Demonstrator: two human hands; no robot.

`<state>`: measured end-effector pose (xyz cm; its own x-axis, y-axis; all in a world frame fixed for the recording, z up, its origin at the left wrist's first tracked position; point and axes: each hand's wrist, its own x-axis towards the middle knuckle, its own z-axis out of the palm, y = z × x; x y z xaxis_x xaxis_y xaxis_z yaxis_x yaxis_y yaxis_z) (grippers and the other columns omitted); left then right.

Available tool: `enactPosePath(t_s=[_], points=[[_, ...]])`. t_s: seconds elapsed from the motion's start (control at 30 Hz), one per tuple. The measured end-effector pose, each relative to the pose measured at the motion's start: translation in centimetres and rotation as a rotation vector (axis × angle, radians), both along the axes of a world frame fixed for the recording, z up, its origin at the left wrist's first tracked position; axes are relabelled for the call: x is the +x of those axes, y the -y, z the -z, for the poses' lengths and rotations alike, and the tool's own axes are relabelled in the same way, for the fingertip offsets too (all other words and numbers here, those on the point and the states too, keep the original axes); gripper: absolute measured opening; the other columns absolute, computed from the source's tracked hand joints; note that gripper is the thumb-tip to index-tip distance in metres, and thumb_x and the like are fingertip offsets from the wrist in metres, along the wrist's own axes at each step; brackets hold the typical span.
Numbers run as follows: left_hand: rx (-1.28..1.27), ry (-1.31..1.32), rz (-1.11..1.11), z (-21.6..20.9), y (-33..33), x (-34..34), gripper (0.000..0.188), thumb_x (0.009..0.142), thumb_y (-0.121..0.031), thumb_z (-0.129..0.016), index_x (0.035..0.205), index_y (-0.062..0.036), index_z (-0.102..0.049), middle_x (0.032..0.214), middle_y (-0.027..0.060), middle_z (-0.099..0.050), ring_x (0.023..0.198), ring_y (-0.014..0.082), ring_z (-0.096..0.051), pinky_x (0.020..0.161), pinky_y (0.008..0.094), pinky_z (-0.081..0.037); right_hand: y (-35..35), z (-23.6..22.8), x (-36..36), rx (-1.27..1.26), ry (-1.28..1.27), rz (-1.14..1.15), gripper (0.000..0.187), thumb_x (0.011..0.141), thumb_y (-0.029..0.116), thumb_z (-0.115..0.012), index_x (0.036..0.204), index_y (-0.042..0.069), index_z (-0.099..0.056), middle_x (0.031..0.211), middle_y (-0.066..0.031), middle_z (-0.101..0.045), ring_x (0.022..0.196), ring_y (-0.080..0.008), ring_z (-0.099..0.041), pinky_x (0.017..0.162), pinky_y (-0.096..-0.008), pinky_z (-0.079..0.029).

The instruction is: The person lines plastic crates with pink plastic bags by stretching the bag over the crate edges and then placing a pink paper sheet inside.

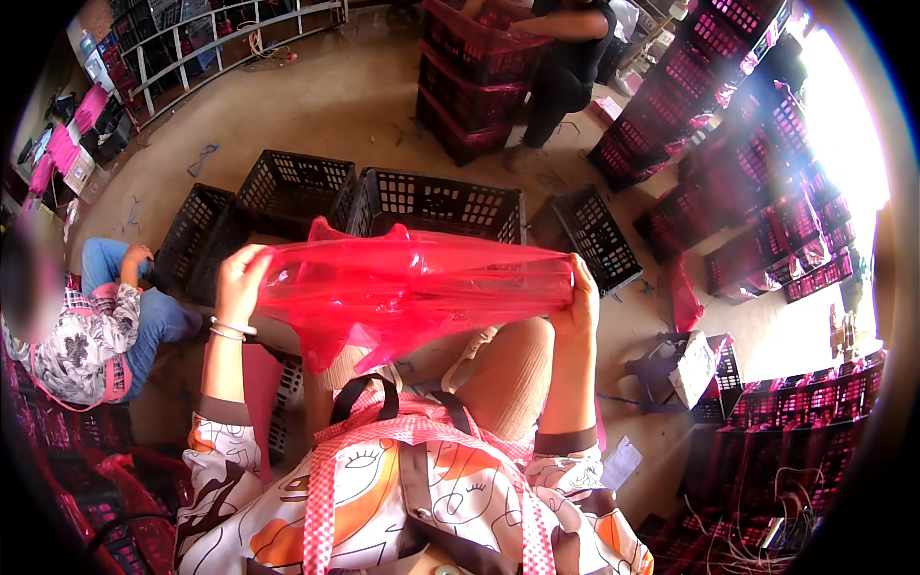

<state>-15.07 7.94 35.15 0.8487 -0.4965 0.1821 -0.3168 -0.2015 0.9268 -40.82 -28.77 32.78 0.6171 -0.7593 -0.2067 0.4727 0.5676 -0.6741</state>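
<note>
A translucent red-pink plastic bag is stretched sideways between my two hands, above my knees. My left hand, with pale bands at the wrist, is closed on the bag's left end. On the other end my right hand grips the plastic, its fingers partly behind the film. Loose folds hang lower on the left side. Just beyond the bag stands a black slatted crate, its lower part hidden behind the plastic.
More black crates sit left and right. One person sits at the left; another is behind stacked red-lined crates. Tall stacks of pink-wrapped crates line the right. A box lies near my right.
</note>
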Motion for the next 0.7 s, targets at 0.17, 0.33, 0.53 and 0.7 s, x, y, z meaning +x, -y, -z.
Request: enactPosePath(t_s=[0.17,0.33,0.53,0.7], points=[[-0.31,-0.066,-0.241,1.6,-0.2,2.7,0.014,0.087,-0.014,-0.055,0.09,-0.0023,-0.063,0.081,-0.0036,-0.06,0.067,0.002,-0.047,0.06,0.0165,-0.037,0.0,0.8,-1.2,-0.348,-0.138,-0.103,0.004,0.089,0.01,-0.051,0.086,0.008,-0.052,0.071,0.0039,-0.051,0.062,-0.0037,-0.047,0.055,-0.0182,-0.04],[-0.128,-0.236,-0.129,1.5,0.0,3.7,0.033,0.09,-0.032,-0.049,0.086,-0.0034,-0.064,0.07,-0.0023,-0.058,0.061,0.0039,-0.048,0.057,0.0189,-0.04,-0.6,0.4,-2.9,-0.628,-0.354,-0.163,0.005,0.089,0.008,-0.051,0.084,0.008,-0.05,0.069,0.0065,-0.044,0.058,-0.0006,-0.038,0.05,-0.0144,-0.029],[0.336,0.632,-0.098,-0.9,3.7,-0.1,0.071,0.068,0.006,-0.052,0.134,-0.005,-0.027,0.132,0.0161,-0.036,0.116,0.0301,-0.042,0.097,0.0362,-0.035,-3.0,-1.7,-3.2,-0.575,-0.317,-0.189,0.006,0.088,0.008,-0.052,0.084,0.009,-0.048,0.065,0.0061,-0.043,0.054,-0.0006,-0.037,0.047,-0.0147,-0.027],[0.098,0.781,0.442,-3.0,14.2,-9.9,0.061,0.072,-0.014,-0.065,0.127,-0.0069,-0.039,0.117,0.0103,-0.052,0.112,0.0264,-0.046,0.1,0.035,-0.031,-5.6,-3.2,-1.7,-0.654,-0.232,-0.298,0.005,0.088,0.005,-0.052,0.086,0.007,-0.047,0.068,0.0079,-0.041,0.058,0.0011,-0.034,0.05,-0.0131,-0.026]])
